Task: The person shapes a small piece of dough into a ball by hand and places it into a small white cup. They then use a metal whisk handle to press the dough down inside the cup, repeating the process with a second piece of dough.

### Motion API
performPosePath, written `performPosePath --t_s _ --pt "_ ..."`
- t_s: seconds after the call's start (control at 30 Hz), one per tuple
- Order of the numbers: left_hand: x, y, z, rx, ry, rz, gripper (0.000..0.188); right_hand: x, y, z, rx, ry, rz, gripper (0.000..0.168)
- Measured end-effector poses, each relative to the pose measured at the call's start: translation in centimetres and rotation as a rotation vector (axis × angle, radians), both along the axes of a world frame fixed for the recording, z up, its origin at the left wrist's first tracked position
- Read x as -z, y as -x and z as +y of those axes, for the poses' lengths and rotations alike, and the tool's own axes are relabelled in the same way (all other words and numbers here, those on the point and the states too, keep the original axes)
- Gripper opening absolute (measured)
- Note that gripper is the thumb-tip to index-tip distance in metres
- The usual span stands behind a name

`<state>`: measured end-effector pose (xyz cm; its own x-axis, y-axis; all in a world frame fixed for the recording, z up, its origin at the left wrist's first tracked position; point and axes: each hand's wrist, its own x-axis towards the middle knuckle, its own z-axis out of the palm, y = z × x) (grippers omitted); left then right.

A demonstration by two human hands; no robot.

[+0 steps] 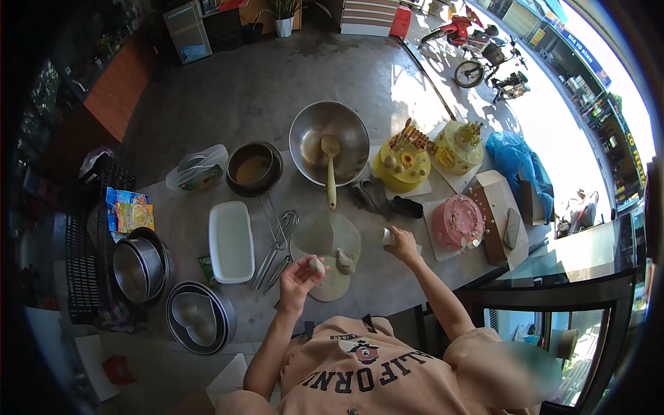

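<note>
My left hand is raised over the table's near edge, its fingertips closed on a small pale lump. Beside it, a larger greyish lump rests where a round translucent mat meets a smaller round board. To the right, my right hand grips a small whitish cylindrical container just above the grey table. A steel bowl with a pale spatula leaning in it stands beyond the mat. What the lump is made of, I cannot tell.
At right stand a yellow cake, a cream-coloured cake and a pink cake. Left of the mat lie a whisk and a white rectangular tub. Several metal pans sit at the left edge, near a black crate.
</note>
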<state>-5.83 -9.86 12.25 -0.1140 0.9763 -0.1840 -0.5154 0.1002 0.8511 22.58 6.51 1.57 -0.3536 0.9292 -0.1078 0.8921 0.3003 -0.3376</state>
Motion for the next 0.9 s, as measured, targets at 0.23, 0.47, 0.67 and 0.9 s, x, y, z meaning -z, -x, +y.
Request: performPosePath --t_s 0.23,0.47,0.67,0.9 --pt "-5.3 -0.5 0.6 -0.099 -0.271 0.834 0.045 -11.7 7.2 -4.7 -0.294 0.177 0.755 0.053" --pt "-9.2 -0.5 0.2 -0.084 -0.631 1.162 0.042 -17.1 10.6 -8.1 -0.494 0.326 0.896 0.054" --pt "-9.9 -0.7 -1.0 -0.158 -0.655 1.168 0.036 -18.0 11.9 -8.9 -0.517 0.439 0.987 0.056" --pt "-9.1 -0.6 -2.0 -0.203 -0.572 1.147 0.025 -18.6 11.7 -9.5 -0.421 0.504 0.995 0.056"
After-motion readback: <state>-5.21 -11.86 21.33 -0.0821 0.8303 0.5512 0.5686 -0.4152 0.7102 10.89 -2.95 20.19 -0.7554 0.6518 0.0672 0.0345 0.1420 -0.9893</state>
